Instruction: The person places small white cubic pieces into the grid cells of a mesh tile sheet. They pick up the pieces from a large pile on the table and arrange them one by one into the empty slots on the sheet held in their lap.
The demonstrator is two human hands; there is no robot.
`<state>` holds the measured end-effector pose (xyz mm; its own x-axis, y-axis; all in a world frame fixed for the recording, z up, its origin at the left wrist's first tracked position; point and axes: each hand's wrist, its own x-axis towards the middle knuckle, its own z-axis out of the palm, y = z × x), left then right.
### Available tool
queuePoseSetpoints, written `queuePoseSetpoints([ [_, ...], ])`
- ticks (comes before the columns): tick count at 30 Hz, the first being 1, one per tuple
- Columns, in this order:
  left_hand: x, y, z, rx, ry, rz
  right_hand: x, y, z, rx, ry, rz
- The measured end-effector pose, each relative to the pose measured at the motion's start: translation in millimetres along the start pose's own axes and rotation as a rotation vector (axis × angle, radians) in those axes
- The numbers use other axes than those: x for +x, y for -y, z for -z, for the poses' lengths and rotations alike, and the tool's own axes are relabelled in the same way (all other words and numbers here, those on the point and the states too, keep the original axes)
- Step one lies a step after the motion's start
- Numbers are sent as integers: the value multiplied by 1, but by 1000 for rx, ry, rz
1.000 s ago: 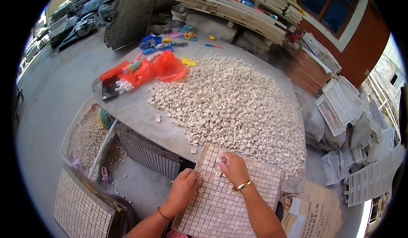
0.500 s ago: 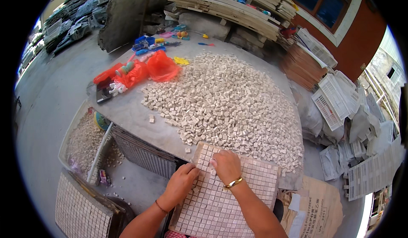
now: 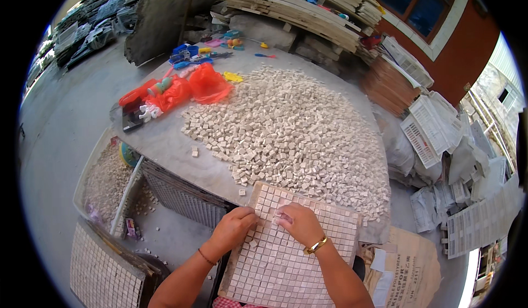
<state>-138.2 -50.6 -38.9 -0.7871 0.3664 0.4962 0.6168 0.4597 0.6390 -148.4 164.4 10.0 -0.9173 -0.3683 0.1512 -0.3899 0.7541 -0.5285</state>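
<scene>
R hand (image 3: 300, 223) shifted a bit twd 4 o'clock vs 0.5 s ago, now slightly lower on the tile board (image 3: 255, 193); L hand (image 3: 235, 226) approx same spot. Clock refs: board ctr, 12 = away from wearer.

Board: directly in front of wearer, tilted a bit cw, far edge by the pile. Small sq tiles in rows over most of it.

L: at board's 10-11 edge, fingers bent, tips at the rim; can't tell if a tile's gripped. Couple of loose tiles (image 3: 251, 243) askew on board just below it.

R: over upper part of board, approx 12, fingers curled, thumb + index close tog. Can't confirm a tile in the pinch, too small/blurry.

Surroundings: big loose tile pile (image 3: 291, 135) at 12 on grey table (image 3: 165, 143); stray tile (image 3: 242, 192) btwn 10 & 11, near board. Red plastic bag (image 3: 209, 85) at 11, far side. 2nd tile board (image 3: 102, 269) at 9, brown paper sack (image 3: 412, 269) at 3, white plastic baskets (image 3: 426, 132) approx 2.
</scene>
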Motion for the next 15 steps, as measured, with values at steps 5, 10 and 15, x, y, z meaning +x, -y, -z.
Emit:
queuePoseSetpoints([
  [5,2,-20,9,18,-5,137,-2,5,-7,-90,55,-16],
  [10,-4,-23,2,-11,-95,179,12,4,-10,-93,-35,-14],
  [15,-8,-25,-9,67,-155,188,18,-2,-17,-99,-34,3],
])
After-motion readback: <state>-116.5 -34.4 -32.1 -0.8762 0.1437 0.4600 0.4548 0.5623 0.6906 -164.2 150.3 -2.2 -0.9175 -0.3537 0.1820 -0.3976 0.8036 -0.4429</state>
